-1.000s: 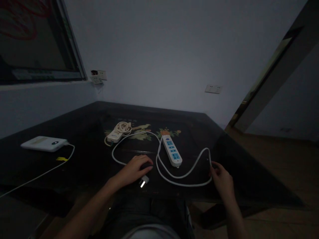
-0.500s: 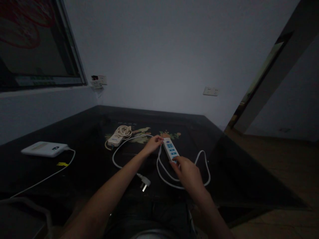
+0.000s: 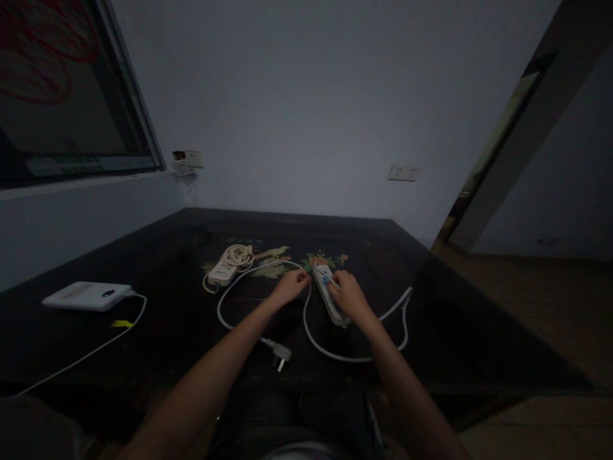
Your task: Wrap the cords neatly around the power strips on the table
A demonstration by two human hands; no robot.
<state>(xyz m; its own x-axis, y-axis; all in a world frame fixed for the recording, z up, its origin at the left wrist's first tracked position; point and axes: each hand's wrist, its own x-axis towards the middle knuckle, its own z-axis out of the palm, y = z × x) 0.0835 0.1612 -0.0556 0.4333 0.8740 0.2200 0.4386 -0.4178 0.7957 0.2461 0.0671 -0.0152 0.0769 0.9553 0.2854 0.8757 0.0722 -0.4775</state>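
Note:
A white power strip (image 3: 330,303) with blue sockets lies at a slant on the dark table. Its white cord (image 3: 330,356) curves around it in loose loops. My left hand (image 3: 291,285), left of the strip's far end, is closed, its fingertips pinching the cord. Over the strip's upper half is my right hand (image 3: 352,297), closed on a piece of cord that crosses the sockets; its fingers partly hide them. The cord's plug (image 3: 280,352) rests on the table near its front edge, prongs toward me.
A second power strip (image 3: 223,271) with a coiled cord lies left of centre. Further left are a white power bank (image 3: 89,296) with a cable and a yellow tag (image 3: 122,324). Wall sockets (image 3: 403,172) sit above the dark table (image 3: 454,332).
My right hand has moved from the strip's near end up toward its far end, with cord now across the sockets. My left hand has shifted slightly off the strip's far end onto the cord.

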